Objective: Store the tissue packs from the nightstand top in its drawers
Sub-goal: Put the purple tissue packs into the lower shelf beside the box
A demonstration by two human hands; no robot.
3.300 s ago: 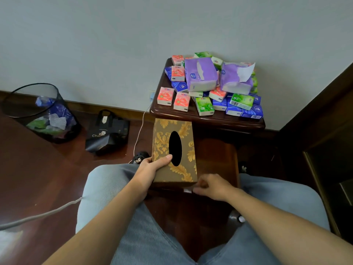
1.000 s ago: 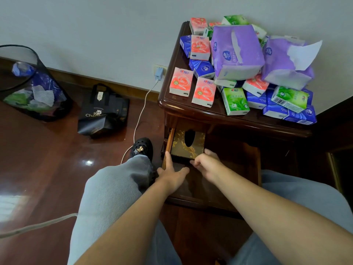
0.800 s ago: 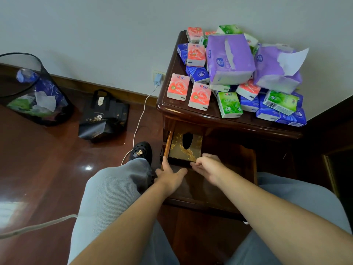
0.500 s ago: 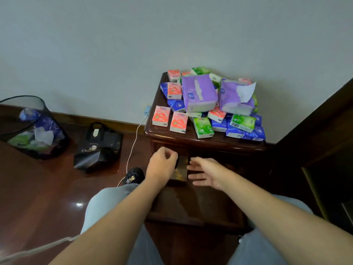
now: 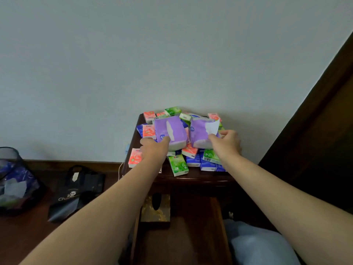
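Note:
Many small pink, green and blue tissue packs are heaped on the dark wooden nightstand. Two large purple soft packs lie on the heap. My left hand grips the near left corner of the left purple pack, thumb on its front. My right hand pinches the near right corner of the right purple pack, which has a white tissue sticking out. Below, the top drawer stands open with a gold patterned tissue box at its back left.
A black mesh waste basket and a black paper bag stand on the floor at the left. A white cable hangs beside the nightstand. Dark wooden furniture rises at the right. My knee is beside the drawer.
Both hands left the gold tissue box in the drawer and rose to the nightstand top, where each now holds a purple pack. The view tilted upward.

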